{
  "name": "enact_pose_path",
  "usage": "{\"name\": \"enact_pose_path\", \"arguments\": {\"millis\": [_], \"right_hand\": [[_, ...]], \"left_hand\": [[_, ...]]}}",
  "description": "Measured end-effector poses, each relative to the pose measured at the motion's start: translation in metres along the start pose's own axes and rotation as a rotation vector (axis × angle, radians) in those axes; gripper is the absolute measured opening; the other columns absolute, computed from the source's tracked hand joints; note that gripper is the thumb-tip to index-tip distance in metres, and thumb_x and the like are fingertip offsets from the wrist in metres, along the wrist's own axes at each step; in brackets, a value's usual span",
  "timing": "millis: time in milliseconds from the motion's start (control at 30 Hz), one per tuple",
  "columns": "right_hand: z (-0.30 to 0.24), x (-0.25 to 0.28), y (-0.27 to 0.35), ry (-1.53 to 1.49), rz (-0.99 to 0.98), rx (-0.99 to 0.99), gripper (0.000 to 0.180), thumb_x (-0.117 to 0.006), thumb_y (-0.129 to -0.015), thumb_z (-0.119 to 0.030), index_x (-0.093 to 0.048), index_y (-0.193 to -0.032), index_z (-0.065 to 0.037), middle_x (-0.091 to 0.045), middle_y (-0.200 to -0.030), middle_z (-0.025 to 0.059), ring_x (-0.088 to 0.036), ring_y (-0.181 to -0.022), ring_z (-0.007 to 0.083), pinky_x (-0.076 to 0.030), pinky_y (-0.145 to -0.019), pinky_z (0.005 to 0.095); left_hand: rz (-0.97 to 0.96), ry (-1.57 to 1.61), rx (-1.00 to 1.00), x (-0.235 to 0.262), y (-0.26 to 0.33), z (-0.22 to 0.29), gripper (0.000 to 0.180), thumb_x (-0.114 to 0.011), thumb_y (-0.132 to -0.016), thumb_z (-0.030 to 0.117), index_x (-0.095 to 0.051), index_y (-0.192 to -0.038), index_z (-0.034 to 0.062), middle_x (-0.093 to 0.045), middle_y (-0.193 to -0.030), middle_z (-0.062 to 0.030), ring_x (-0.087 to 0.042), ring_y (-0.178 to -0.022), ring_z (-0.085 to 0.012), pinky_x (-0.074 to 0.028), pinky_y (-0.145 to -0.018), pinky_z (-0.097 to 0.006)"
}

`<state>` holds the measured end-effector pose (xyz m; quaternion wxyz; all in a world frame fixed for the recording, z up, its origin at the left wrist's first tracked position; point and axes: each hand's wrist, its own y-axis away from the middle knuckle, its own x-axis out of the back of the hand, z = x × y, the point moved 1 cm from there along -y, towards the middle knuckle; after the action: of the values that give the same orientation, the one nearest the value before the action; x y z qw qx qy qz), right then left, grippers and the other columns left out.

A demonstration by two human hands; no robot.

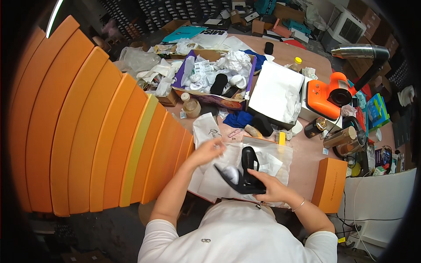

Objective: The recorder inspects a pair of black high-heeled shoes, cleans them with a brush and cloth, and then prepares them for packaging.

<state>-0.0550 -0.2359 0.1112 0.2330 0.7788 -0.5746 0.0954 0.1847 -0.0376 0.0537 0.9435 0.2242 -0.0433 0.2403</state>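
My right hand [272,189] is closed on a black shoe [245,186] whose pointed end reaches left, with a wad of white paper [230,174] showing at it. Against it stands a second black shoe [248,158], a sandal-like one with a strap, which the thumb overlaps. I cannot make out whether the two are held together. Left of the shoes, my left hand [208,151] hovers above white paper [206,127], its fingers smeared by motion. Under both hands lies an open box lined with white tissue paper [278,164].
Stacked orange boxes [101,131] rise on the left. Farther back stand a purple box [176,85] of crumpled paper, a white box lid [276,90] and an orange heat tool [326,94]. Bottles [190,106], a dark jar [315,127] and an upright orange box [330,184] surround the work spot.
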Motion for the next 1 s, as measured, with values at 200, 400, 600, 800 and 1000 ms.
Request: {"name": "enact_pose_path", "arguments": {"millis": [200, 400, 600, 800, 1000], "right_hand": [[0.054, -0.015, 0.019, -1.414, 0.352, -0.080, 0.043, -0.056, -0.082, -0.004, -0.042, -0.122, 0.001, -0.055, -0.117, 0.0185, -0.064, -0.100, 0.0329, -0.059, -0.081, 0.0454], [0.079, 0.015, 0.031, -1.640, 0.276, 0.185, 0.074, -0.062, -0.080, -0.017, -0.026, -0.144, -0.006, -0.047, -0.129, 0.0207, -0.061, -0.102, 0.0270, -0.058, -0.080, 0.0403], [0.087, 0.034, 0.042, -1.798, 0.148, 0.318, 0.078, -0.064, -0.079, -0.024, -0.026, -0.144, -0.009, -0.049, -0.124, 0.0188, -0.054, -0.091, 0.0262, -0.053, -0.072, 0.0377], [0.082, 0.009, 0.052, -1.865, 0.153, 0.388, 0.073, -0.062, -0.081, -0.030, -0.031, -0.141, -0.005, -0.052, -0.117, 0.0183, -0.056, -0.089, 0.0246, -0.054, -0.069, 0.0361], [0.052, -0.019, 0.089, -1.338, 0.528, 0.155, 0.081, -0.061, -0.080, -0.030, -0.023, -0.148, -0.007, -0.052, -0.116, 0.0193, -0.060, -0.088, 0.0229, -0.056, -0.068, 0.0334]], "left_hand": [[0.504, -0.997, -0.098, 0.085, -0.094, -0.023, 0.050, -0.068, -0.080, 0.019, -0.054, -0.121, -0.0044, -0.060, -0.115, -0.0263, -0.061, -0.105, -0.0384, -0.049, -0.090, -0.041], [0.678, -1.028, -0.166, 0.064, -0.003, 0.091, 0.014, -0.060, -0.089, 0.014, -0.062, -0.091, 0.0008, -0.064, -0.084, -0.0244, -0.060, -0.080, -0.0444, -0.047, -0.067, -0.047], [0.916, -0.054, -0.529, -0.011, 0.093, 0.189, 0.015, -0.052, -0.100, 0.017, -0.058, -0.100, 0.0028, -0.060, -0.084, -0.0021, -0.053, -0.075, -0.0060, -0.046, -0.067, -0.023], [0.490, 0.857, -0.378, -0.150, 0.049, 0.079, 0.016, -0.048, -0.100, 0.014, -0.055, -0.109, 0.0030, -0.060, -0.111, -0.0055, -0.055, -0.100, -0.0119, -0.044, -0.092, -0.029], [0.088, -0.308, -0.355, -0.155, 0.071, 0.020, 0.040, -0.053, -0.087, 0.003, -0.052, -0.127, -0.0010, -0.063, -0.098, -0.0165, -0.063, -0.087, -0.0301, -0.051, -0.082, -0.036]]}}
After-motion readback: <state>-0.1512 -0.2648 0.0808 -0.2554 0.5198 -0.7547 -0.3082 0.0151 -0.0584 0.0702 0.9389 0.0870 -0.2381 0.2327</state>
